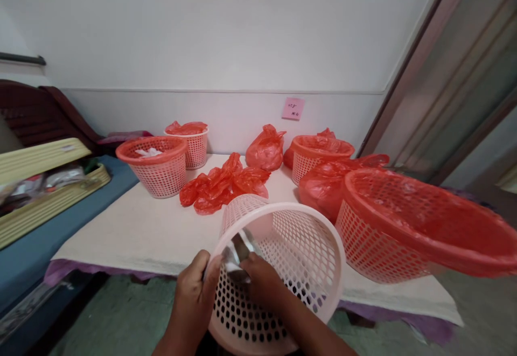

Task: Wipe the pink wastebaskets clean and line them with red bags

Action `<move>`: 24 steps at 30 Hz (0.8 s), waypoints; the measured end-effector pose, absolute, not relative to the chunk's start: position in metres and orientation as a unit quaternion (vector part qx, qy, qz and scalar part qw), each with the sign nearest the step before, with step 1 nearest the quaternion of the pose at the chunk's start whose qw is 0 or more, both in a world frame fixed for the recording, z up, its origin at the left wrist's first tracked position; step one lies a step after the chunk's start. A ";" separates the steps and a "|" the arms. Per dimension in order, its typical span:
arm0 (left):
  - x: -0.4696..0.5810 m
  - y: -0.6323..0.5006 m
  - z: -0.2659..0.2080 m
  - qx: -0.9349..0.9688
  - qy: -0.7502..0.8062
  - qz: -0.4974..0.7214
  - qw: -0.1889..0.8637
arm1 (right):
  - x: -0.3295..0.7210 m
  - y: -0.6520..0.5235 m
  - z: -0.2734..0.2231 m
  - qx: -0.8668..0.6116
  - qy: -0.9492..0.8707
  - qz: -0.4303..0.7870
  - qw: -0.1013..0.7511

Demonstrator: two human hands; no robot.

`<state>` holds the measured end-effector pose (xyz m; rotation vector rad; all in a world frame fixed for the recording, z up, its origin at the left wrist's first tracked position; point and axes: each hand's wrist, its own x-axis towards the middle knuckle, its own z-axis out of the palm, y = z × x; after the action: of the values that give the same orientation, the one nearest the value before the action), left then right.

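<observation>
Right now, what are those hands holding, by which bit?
Left hand holds the pale basket by its rim; right hand grips something silvery, part unclear.

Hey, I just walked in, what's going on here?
A person has a pale pink basket tipped with its opening toward them. The left hand grips its rim, while the right hand reaches inside, holding a crumpled pale item, too blurred to identify. Behind it, crumpled red plastic lies on the table.
</observation>
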<state>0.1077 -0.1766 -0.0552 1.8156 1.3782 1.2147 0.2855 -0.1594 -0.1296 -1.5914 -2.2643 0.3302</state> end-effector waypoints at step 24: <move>0.113 -0.172 -0.049 0.678 0.528 0.450 0.242 | 0.367 -0.217 -0.054 -0.679 -0.725 -0.112 -0.007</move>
<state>0.1126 -0.1720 -0.0492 1.8541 1.4436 1.2293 0.3667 -0.2167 -0.0542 -2.1436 -2.2881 -0.3543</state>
